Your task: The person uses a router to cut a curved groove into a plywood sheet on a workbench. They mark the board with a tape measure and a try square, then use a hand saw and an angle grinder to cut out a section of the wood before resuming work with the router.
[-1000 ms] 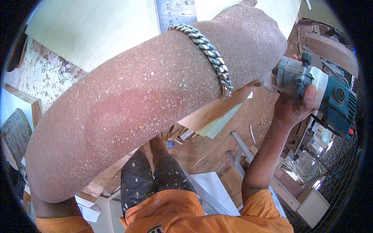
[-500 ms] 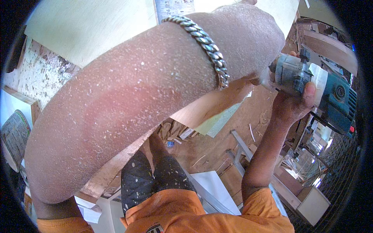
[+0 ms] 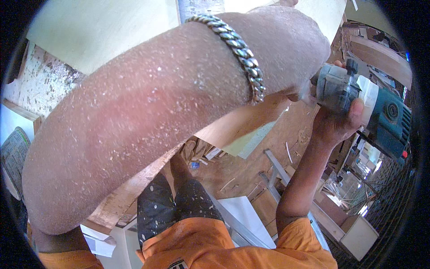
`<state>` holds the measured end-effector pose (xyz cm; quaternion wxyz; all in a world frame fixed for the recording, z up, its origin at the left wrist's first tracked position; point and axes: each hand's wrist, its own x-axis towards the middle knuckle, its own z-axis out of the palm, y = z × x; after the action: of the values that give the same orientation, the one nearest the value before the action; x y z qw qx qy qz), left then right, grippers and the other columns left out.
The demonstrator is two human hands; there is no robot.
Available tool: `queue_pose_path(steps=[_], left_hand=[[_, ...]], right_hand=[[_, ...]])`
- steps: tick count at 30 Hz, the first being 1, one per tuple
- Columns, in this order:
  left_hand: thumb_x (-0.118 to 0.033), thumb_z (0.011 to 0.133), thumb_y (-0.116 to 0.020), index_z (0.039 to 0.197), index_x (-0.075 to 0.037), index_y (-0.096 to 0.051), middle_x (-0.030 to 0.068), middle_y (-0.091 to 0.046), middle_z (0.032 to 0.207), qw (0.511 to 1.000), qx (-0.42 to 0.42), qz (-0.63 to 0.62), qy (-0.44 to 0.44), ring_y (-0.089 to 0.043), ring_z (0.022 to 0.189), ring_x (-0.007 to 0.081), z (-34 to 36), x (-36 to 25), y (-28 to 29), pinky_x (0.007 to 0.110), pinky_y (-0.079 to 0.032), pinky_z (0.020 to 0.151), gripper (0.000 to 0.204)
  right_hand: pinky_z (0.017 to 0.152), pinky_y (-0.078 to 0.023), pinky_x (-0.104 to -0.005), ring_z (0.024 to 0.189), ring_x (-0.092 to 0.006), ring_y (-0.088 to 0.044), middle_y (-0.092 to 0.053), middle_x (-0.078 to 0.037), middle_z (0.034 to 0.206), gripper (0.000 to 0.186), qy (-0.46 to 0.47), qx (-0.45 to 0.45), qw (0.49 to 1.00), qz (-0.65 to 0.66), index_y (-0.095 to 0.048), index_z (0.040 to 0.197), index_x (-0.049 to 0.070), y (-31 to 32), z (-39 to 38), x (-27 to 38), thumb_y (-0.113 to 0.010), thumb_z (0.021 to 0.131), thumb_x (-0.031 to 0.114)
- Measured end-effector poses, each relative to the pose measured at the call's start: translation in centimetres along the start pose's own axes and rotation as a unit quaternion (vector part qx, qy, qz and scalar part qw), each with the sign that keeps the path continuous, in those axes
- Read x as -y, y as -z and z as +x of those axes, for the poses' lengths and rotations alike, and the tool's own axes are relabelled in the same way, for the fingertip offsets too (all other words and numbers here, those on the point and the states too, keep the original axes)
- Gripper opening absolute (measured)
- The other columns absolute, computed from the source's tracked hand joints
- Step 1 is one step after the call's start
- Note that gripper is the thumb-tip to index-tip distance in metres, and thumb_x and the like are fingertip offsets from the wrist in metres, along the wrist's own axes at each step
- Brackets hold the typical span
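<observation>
My right hand (image 3: pixel 336 121) wraps around the body of a teal trim router (image 3: pixel 380 110), its thumb pressed over the pale middle section. The router lies on its side at the right, its grey base end toward my other hand. My left hand (image 3: pixel 293 45) reaches across the upper part of the view to the edge of a pale wooden board (image 3: pixel 107 36), close to the router's base. Most of its fingers are hidden behind the hand and wrist, so their grip does not show. A chain bracelet (image 3: pixel 237 49) circles that wrist, and sawdust covers the forearm.
A metal ruler (image 3: pixel 201 6) lies on the board. At the left are a paint-spattered surface (image 3: pixel 53 67) and a printed can (image 3: pixel 17 154). Wood scraps (image 3: pixel 206 150) litter the brown floor below, near a metal frame (image 3: pixel 277 170). A pale box (image 3: pixel 359 235) sits lower right.
My left forearm has shifted slightly to the left in the picture. The right hand keeps its hold on the trim router, which has barely moved.
</observation>
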<state>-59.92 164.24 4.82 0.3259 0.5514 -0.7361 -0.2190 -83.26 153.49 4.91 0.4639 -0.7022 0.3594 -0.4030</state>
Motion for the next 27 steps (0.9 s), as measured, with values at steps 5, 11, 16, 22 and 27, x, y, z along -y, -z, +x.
queue_pose_path(steps=[5,11,16,22,27], left_hand=[[-0.018,0.093,-0.064,0.121,0.000,-0.070,0.0173,-0.069,0.128,0.998,0.039,0.035,0.017,-0.055,0.134,0.0289,0.6,-0.6,0.5,0.049,-0.024,0.126,0.033],[-0.019,0.093,-0.064,0.118,-0.002,-0.073,0.0164,-0.069,0.128,0.997,0.051,0.004,0.050,-0.055,0.135,0.0274,1.8,-0.5,-0.5,0.049,-0.025,0.125,0.031],[-0.020,0.093,-0.064,0.117,-0.002,-0.073,0.0167,-0.069,0.128,0.998,0.052,0.001,0.046,-0.056,0.134,0.0277,1.8,-0.5,-0.7,0.049,-0.025,0.125,0.031],[-0.021,0.093,-0.065,0.118,0.000,-0.072,0.0179,-0.068,0.129,0.998,0.048,0.032,0.029,-0.054,0.135,0.0286,1.3,-0.8,-0.1,0.050,-0.024,0.125,0.033],[-0.024,0.094,-0.066,0.122,0.002,-0.069,0.0195,-0.066,0.132,0.998,0.053,0.039,0.016,-0.050,0.139,0.0297,0.8,-0.8,0.4,0.051,-0.021,0.126,0.039]], right_hand=[[0.109,-0.047,-0.0469,0.123,-0.0358,-0.062,-0.062,-0.024,0.133,0.093,0.001,0.008,1.000,-0.004,-0.048,0.141,-0.008,0.7,0.6,-0.1,-0.073,0.079,0.056],[0.106,-0.049,-0.0448,0.122,-0.0350,-0.063,-0.062,-0.022,0.134,0.092,-0.007,0.000,1.000,-0.012,-0.050,0.140,-0.007,1.0,0.4,-0.2,-0.071,0.079,0.058],[0.103,-0.051,-0.0444,0.121,-0.0344,-0.063,-0.061,-0.022,0.134,0.090,0.009,-0.003,1.000,-0.021,-0.051,0.140,-0.007,1.4,0.4,-0.4,-0.071,0.080,0.058],[0.103,-0.052,-0.0455,0.120,-0.0353,-0.064,-0.062,-0.023,0.133,0.091,-0.008,-0.022,1.000,0.005,-0.048,0.142,-0.007,1.2,0.5,-0.4,-0.071,0.081,0.057],[0.106,-0.050,-0.0485,0.121,-0.0371,-0.064,-0.062,-0.025,0.132,0.094,0.019,-0.020,0.999,-0.019,-0.044,0.144,-0.007,0.5,0.4,-0.2,-0.073,0.081,0.056]])
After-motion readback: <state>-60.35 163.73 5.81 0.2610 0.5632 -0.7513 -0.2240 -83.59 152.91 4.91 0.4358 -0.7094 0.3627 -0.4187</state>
